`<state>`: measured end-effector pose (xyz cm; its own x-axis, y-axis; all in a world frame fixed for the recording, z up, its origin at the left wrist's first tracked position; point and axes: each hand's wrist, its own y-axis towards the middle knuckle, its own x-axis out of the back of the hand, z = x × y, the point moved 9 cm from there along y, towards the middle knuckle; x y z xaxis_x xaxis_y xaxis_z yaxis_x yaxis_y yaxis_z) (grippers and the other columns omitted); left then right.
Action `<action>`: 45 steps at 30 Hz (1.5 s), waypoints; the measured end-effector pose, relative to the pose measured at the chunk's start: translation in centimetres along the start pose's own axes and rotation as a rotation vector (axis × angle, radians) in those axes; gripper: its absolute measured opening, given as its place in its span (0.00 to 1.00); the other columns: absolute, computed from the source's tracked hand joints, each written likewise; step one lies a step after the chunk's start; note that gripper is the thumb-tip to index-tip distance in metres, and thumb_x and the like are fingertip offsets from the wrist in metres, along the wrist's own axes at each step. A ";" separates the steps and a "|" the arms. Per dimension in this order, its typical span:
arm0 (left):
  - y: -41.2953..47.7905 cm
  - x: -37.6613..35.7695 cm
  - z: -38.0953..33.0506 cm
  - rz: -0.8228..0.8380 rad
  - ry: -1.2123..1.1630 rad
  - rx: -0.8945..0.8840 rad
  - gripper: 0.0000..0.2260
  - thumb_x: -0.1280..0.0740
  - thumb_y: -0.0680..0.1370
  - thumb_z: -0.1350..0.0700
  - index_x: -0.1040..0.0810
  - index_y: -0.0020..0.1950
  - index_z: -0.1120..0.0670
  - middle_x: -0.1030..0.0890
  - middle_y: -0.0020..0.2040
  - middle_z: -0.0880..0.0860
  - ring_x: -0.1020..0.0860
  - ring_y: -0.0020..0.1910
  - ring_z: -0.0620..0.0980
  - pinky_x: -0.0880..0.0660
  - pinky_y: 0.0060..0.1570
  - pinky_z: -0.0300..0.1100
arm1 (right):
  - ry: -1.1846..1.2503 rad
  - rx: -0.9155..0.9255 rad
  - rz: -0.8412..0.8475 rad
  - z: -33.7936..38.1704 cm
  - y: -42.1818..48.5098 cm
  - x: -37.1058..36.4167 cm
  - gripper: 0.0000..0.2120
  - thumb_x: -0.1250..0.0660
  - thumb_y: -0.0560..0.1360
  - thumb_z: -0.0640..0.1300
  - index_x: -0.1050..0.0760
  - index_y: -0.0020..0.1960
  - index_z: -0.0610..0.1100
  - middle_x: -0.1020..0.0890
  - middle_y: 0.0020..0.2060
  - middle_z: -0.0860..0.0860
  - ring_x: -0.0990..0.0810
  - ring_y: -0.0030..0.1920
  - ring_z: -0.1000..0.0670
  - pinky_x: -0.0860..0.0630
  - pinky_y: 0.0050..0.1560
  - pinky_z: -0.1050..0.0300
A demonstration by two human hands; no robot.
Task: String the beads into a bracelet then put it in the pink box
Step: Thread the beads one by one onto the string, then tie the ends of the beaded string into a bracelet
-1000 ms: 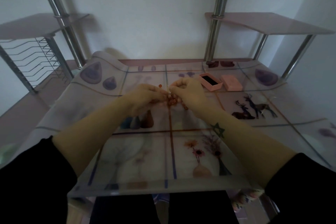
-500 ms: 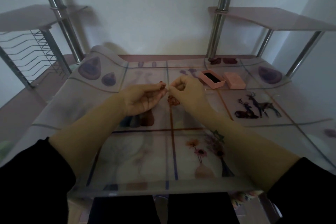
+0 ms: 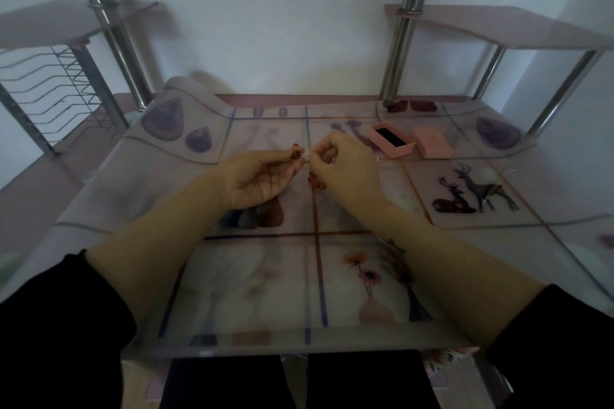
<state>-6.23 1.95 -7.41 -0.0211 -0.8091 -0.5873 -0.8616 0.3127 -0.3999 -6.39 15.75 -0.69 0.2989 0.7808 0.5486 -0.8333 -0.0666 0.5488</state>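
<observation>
Mid-stringing above table: my left hand pinches red bead; my right hand pinches thread end, barely visible, strung beads dangling beneath. Best: keep thread taut, line up hole, feed slowly. Pink box open, back right.

One left hand, one right hand; one pink box, one lid just right of it, one bead strand left of it.
</observation>
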 end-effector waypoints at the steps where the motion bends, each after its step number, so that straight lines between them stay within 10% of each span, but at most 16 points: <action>1: 0.0 0.0 0.0 0.001 0.001 -0.001 0.14 0.32 0.73 0.63 0.21 0.59 0.63 0.16 0.48 0.58 0.16 0.44 0.47 0.20 0.36 0.35 | -0.007 -0.003 0.001 0.0 0.0 0.0 0.06 0.32 0.70 0.49 0.29 0.37 0.55 0.25 0.28 0.60 0.25 0.36 0.65 0.30 0.30 0.70; 24: -0.4 -0.3 -0.3 -0.009 0.028 -0.048 0.09 0.31 0.72 0.63 0.19 0.51 0.62 0.16 0.43 0.55 0.17 0.39 0.44 0.21 0.41 0.32 | -0.078 -0.007 0.101 0.3 0.1 -1.0 0.03 0.31 0.73 0.48 0.24 0.42 0.54 0.22 0.34 0.59 0.21 0.39 0.55 0.20 0.41 0.51; 34: -1.2 -0.5 -0.4 -0.065 0.090 -0.052 0.04 0.31 0.75 0.62 0.18 0.46 0.61 0.15 0.38 0.54 0.17 0.34 0.43 0.22 0.31 0.31 | -0.015 -0.019 0.106 0.4 0.1 -0.5 0.02 0.29 0.73 0.48 0.19 0.45 0.50 0.25 0.31 0.63 0.24 0.35 0.63 0.24 0.39 0.63; 45: -2.8 -0.6 -5.4 -0.274 0.388 -0.413 0.03 0.33 0.78 0.59 0.20 0.47 0.57 0.14 0.42 0.52 0.17 0.41 0.46 0.21 0.39 0.37 | -0.016 -0.123 0.177 -2.1 1.0 0.3 0.10 0.35 0.77 0.36 0.18 0.52 0.46 0.17 0.48 0.53 0.22 0.41 0.59 0.21 0.48 0.59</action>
<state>-6.50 -1.13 -2.15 0.1123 -0.9785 -0.1731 -0.9850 -0.0866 -0.1492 -8.14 17.17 -1.29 0.1491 0.7537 0.6400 -0.9237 -0.1249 0.3622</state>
